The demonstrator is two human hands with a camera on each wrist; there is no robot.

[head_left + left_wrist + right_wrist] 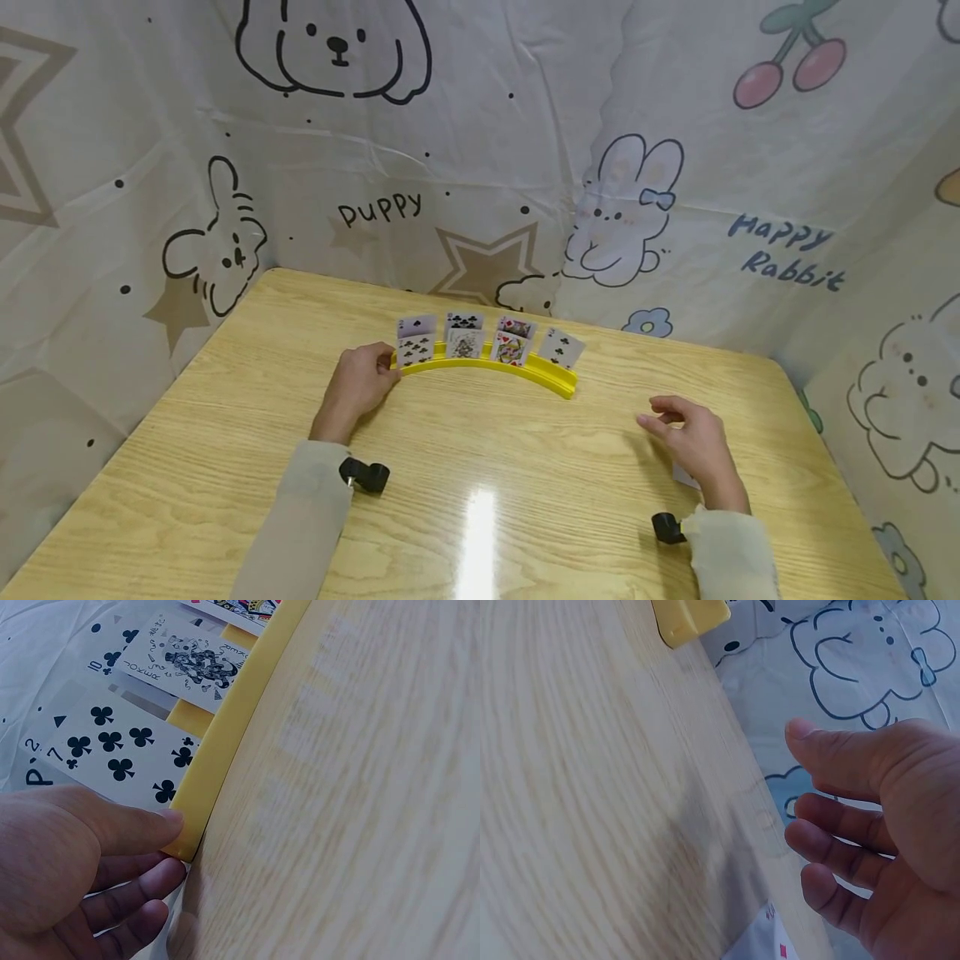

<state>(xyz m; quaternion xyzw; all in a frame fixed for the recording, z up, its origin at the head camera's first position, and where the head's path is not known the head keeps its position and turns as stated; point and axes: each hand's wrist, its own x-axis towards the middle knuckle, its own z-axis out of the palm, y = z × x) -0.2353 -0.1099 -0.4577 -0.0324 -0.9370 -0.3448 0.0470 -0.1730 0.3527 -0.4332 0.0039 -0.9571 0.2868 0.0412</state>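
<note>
A curved yellow card holder [553, 382] stands on the table with playing cards upright in it. My left hand [358, 382] pinches its left end, thumb on the front wall [196, 802]. In front are the seven of clubs [415, 350], a joker [465, 343] and a red-suited face card [512, 348]. Behind them stand a two [416, 325], a ten of clubs [465, 320] and another face card [517, 326]. A single clubs card [562, 348] leans at the right. My right hand [697, 442] hovers with loosely bent fingers, holding nothing, above a partly hidden card [763, 939].
The light wood table [510, 450] reaches back to a printed cloth [480, 167] hanging behind and at both sides. A black wrist camera [365, 474] is on the left sleeve, another [667, 528] on the right.
</note>
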